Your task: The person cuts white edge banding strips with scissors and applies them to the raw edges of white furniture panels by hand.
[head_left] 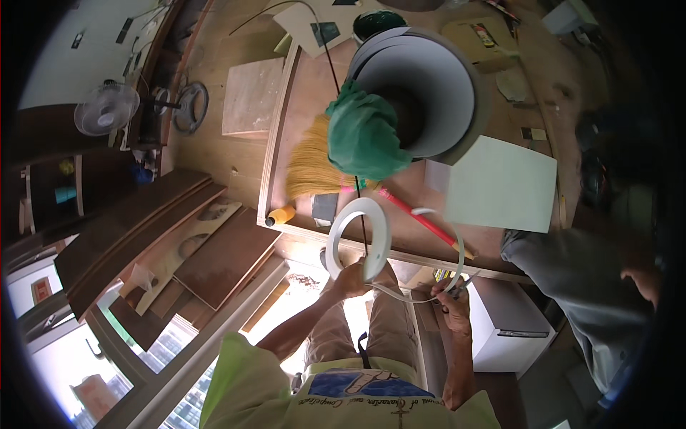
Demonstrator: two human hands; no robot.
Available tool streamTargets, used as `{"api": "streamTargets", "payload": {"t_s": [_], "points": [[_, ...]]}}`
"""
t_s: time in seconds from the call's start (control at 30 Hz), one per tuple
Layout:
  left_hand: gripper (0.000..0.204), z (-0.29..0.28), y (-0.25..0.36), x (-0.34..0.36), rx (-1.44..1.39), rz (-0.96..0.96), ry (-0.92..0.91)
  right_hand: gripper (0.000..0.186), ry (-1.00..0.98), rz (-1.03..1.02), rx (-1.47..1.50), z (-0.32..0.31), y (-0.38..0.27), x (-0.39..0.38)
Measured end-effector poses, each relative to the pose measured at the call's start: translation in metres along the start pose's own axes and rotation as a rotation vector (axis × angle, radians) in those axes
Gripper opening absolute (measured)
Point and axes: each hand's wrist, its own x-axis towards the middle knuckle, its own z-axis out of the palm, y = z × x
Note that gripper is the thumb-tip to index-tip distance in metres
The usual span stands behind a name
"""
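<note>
Your left grip (350, 279) closed on lower rim of white roll (380, 232): ring-shaped, broad smooth face, large open centre, held before you at near edge of table (411, 247). Narrow white strip (461, 247) runs off roll toward your right grip (456, 309), loops upward, curls over. Right fingers wrapped round scissors (458, 289).

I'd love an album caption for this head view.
Left hand gripping a white roll of strip, right hand a scissors-like tool, before a table bearing a straw broom.
</note>
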Motion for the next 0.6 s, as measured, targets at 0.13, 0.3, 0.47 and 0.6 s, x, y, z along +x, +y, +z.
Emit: {"api": "streamTargets", "payload": {"t_s": [0.13, 0.3, 0.47, 0.6], "points": [[0.053, -0.057, 0.023, -0.04, -0.038, -0.122, -0.071, 0.02, -0.22, 0.024, -0.055, 0.0, 0.013, -0.021], [0.058, -0.087, 0.067, -0.062, 0.197, -0.081, -0.404, 0.021, 0.023, -0.04, 0.066, 0.023, -0.001, -0.077], [0.051, -0.082, 0.095, -0.062, 0.366, -0.029, -0.611, 0.027, 0.373, -0.171, 0.291, -0.001, 0.036, -0.139], [0.047, -0.066, 0.095, -0.039, 0.453, 0.087, -0.669, 0.025, 0.479, -0.21, 0.393, -0.008, 0.054, -0.168]]}}
